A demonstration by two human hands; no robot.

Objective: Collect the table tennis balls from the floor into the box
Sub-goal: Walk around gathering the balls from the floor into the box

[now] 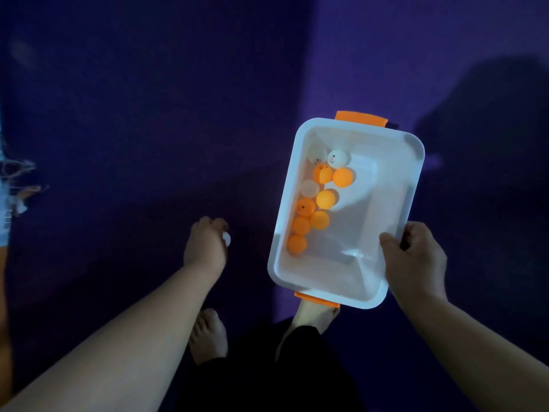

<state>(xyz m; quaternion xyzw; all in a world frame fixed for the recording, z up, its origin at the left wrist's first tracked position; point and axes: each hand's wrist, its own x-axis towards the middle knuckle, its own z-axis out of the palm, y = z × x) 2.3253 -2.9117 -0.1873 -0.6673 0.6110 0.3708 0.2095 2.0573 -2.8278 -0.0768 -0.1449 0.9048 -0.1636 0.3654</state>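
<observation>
A white plastic box [392, 209] with orange handles at both ends hangs tilted over the dark purple floor. My right hand [413, 257] grips its near right rim. Several orange balls [325, 199] and white balls [337, 157] lie along the box's left wall. My left hand [205, 248] is lower left of the box, fingers curled around a white ball [226, 239], most of which is hidden by the fingers.
My bare feet [208, 334] stand on the purple floor [148, 114] below the box. A pale, blurred object [12, 185] sits at the far left edge. A dark shadow covers the floor at the right.
</observation>
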